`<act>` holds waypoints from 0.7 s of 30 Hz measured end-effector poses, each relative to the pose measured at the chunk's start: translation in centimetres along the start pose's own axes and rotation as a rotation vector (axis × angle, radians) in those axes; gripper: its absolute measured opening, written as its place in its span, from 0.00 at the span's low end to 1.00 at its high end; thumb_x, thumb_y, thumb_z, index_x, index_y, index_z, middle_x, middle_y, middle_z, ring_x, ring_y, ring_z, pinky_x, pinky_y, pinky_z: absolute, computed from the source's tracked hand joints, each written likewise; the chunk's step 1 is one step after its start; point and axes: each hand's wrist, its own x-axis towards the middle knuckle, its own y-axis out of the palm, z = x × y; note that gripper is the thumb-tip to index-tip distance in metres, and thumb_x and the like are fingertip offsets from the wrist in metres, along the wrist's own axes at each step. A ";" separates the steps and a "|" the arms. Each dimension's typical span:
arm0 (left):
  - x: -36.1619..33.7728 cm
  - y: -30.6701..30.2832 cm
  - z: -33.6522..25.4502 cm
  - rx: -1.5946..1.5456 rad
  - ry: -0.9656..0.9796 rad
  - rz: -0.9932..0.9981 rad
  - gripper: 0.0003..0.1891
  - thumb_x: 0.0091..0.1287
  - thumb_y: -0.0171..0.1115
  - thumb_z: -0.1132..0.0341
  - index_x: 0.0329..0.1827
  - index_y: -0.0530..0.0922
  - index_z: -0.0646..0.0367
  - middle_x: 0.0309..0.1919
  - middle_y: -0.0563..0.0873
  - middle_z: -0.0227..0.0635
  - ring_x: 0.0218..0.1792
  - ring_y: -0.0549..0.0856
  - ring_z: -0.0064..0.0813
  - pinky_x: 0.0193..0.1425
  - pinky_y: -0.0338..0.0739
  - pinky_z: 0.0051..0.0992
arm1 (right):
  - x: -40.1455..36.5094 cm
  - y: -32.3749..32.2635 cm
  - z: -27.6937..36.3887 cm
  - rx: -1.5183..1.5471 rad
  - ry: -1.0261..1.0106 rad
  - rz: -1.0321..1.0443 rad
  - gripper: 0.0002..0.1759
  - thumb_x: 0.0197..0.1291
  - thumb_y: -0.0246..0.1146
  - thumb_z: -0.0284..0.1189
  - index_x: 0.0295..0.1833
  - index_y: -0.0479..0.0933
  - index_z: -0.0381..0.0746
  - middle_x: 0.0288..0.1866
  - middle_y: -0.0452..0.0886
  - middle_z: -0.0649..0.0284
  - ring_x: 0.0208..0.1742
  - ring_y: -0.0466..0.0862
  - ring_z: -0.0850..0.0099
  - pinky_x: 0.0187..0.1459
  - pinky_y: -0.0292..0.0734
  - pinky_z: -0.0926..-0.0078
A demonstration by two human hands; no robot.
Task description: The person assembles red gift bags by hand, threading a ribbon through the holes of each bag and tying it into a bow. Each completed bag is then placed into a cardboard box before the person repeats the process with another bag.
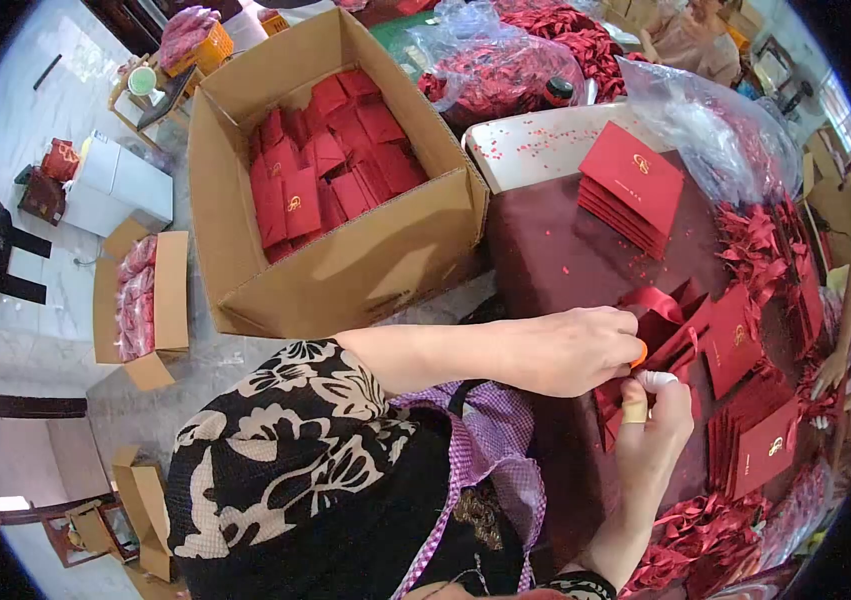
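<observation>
My left hand reaches across from the left and pinches a red ribbon bow on a folded red card; an orange finger cot shows at its fingertip. My right hand comes up from below, its taped thumb pressing the same card's lower edge. The card lies on a dark maroon tabletop. More red cards with gold emblems lie just right of my hands.
A big cardboard box filled with finished red cards stands to the left. A stack of red cards sits farther back. Loose red bows and plastic bags crowd the table. Another person's hand shows at right.
</observation>
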 end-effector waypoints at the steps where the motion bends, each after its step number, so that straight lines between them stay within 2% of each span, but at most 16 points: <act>1: 0.0 0.1 0.0 0.021 0.001 -0.005 0.06 0.58 0.60 0.75 0.34 0.71 0.64 0.32 0.73 0.45 0.38 0.77 0.47 0.42 0.73 0.40 | 0.0 0.0 0.0 0.000 0.001 0.002 0.07 0.56 0.65 0.23 0.36 0.74 0.33 0.32 0.77 0.54 0.35 0.75 0.55 0.39 0.71 0.60; 4: 0.1 0.1 0.1 -0.033 0.000 -0.024 0.06 0.58 0.60 0.75 0.33 0.70 0.64 0.32 0.73 0.46 0.38 0.76 0.48 0.41 0.73 0.40 | -0.1 -0.2 0.0 -0.021 -0.021 -0.020 0.08 0.55 0.67 0.24 0.36 0.75 0.33 0.32 0.78 0.54 0.35 0.76 0.55 0.38 0.72 0.62; 6: 0.1 0.2 0.4 -0.022 0.010 -0.031 0.07 0.58 0.60 0.76 0.32 0.69 0.64 0.31 0.73 0.46 0.37 0.76 0.49 0.41 0.73 0.41 | -0.3 -0.5 -0.4 0.131 0.054 0.026 0.11 0.53 0.70 0.26 0.38 0.77 0.32 0.34 0.80 0.57 0.36 0.79 0.62 0.39 0.74 0.68; 7: 0.0 0.3 0.5 -0.009 0.019 -0.041 0.07 0.58 0.60 0.76 0.32 0.69 0.64 0.31 0.73 0.46 0.37 0.76 0.49 0.41 0.73 0.41 | -0.2 -0.7 -0.2 0.130 0.056 0.027 0.11 0.53 0.70 0.26 0.38 0.77 0.32 0.34 0.80 0.57 0.36 0.79 0.62 0.39 0.74 0.68; 9: -0.1 0.3 0.7 -0.015 0.001 -0.042 0.07 0.57 0.60 0.76 0.34 0.70 0.64 0.31 0.74 0.46 0.37 0.77 0.50 0.41 0.73 0.41 | 0.5 -1.8 0.5 0.345 0.218 0.039 0.15 0.52 0.73 0.29 0.42 0.78 0.32 0.35 0.82 0.60 0.39 0.79 0.71 0.41 0.74 0.74; 10: -0.2 0.0 0.7 -0.004 -0.012 -0.010 0.07 0.57 0.60 0.76 0.34 0.70 0.65 0.31 0.74 0.46 0.37 0.77 0.50 0.41 0.73 0.41 | 0.7 -2.5 0.5 0.359 0.250 0.003 0.18 0.53 0.73 0.31 0.45 0.79 0.32 0.37 0.82 0.63 0.41 0.77 0.76 0.45 0.73 0.76; 11: -0.3 -0.3 0.6 0.007 -0.024 0.023 0.07 0.57 0.60 0.76 0.35 0.70 0.65 0.32 0.74 0.46 0.37 0.77 0.50 0.42 0.73 0.41 | 0.5 -2.6 0.0 0.400 0.297 -0.047 0.17 0.56 0.71 0.32 0.47 0.79 0.33 0.41 0.83 0.59 0.44 0.80 0.71 0.49 0.74 0.76; 12: -0.3 -0.6 0.4 0.006 -0.009 0.051 0.07 0.59 0.59 0.75 0.36 0.71 0.65 0.33 0.75 0.46 0.38 0.77 0.50 0.43 0.73 0.41 | 1.0 -2.7 -0.2 0.224 0.066 -0.099 0.19 0.61 0.67 0.35 0.52 0.78 0.35 0.48 0.82 0.56 0.52 0.80 0.63 0.54 0.73 0.70; 14: -0.2 -0.4 -0.3 -0.024 0.009 0.081 0.06 0.60 0.59 0.74 0.37 0.71 0.65 0.33 0.75 0.47 0.38 0.77 0.50 0.43 0.73 0.42 | 1.8 -2.8 0.7 -0.016 -0.214 -0.097 0.22 0.64 0.61 0.40 0.56 0.76 0.35 0.54 0.80 0.55 0.59 0.77 0.56 0.60 0.69 0.62; 15: -0.1 -0.4 -0.5 -0.053 0.030 0.107 0.06 0.61 0.59 0.74 0.37 0.70 0.65 0.33 0.75 0.47 0.38 0.77 0.51 0.43 0.73 0.42 | 2.2 -3.3 1.3 -0.143 -0.273 0.025 0.24 0.66 0.57 0.42 0.57 0.75 0.34 0.56 0.78 0.55 0.61 0.75 0.53 0.63 0.65 0.56; 16: -0.1 -0.4 -0.6 -0.056 0.031 0.108 0.06 0.61 0.59 0.74 0.37 0.70 0.65 0.33 0.75 0.47 0.38 0.77 0.51 0.43 0.73 0.42 | 2.4 -2.9 1.1 -0.159 -0.341 0.050 0.21 0.67 0.56 0.41 0.55 0.76 0.35 0.52 0.79 0.55 0.58 0.76 0.55 0.64 0.64 0.54; 17: -0.1 -0.5 -0.6 -0.084 0.012 0.121 0.06 0.62 0.58 0.72 0.35 0.70 0.66 0.33 0.76 0.48 0.38 0.78 0.51 0.43 0.73 0.42 | 2.4 -2.9 0.8 -0.161 -0.339 0.051 0.21 0.67 0.56 0.41 0.55 0.76 0.35 0.52 0.79 0.55 0.58 0.76 0.55 0.64 0.64 0.54; 19: -0.1 -0.7 -0.7 -0.136 -0.028 0.142 0.08 0.65 0.57 0.70 0.33 0.70 0.66 0.32 0.78 0.50 0.39 0.79 0.52 0.43 0.73 0.43 | 2.4 -2.9 0.3 -0.139 -0.355 0.123 0.19 0.67 0.56 0.41 0.51 0.77 0.36 0.46 0.79 0.57 0.53 0.77 0.57 0.63 0.64 0.51; 20: -0.3 -0.6 -0.6 -0.138 -0.030 0.139 0.08 0.65 0.57 0.70 0.33 0.70 0.66 0.32 0.78 0.50 0.39 0.79 0.52 0.43 0.73 0.43 | 2.1 -2.7 0.2 -0.117 -0.359 0.104 0.17 0.66 0.58 0.41 0.48 0.76 0.37 0.41 0.78 0.59 0.49 0.78 0.59 0.63 0.64 0.49; 21: -0.5 -0.5 -0.4 -0.196 -0.012 0.150 0.08 0.65 0.57 0.71 0.34 0.69 0.66 0.32 0.76 0.49 0.37 0.78 0.52 0.41 0.72 0.44 | 2.0 -2.5 0.2 -0.117 -0.355 0.108 0.17 0.66 0.58 0.41 0.48 0.76 0.37 0.41 0.78 0.59 0.49 0.78 0.59 0.63 0.64 0.49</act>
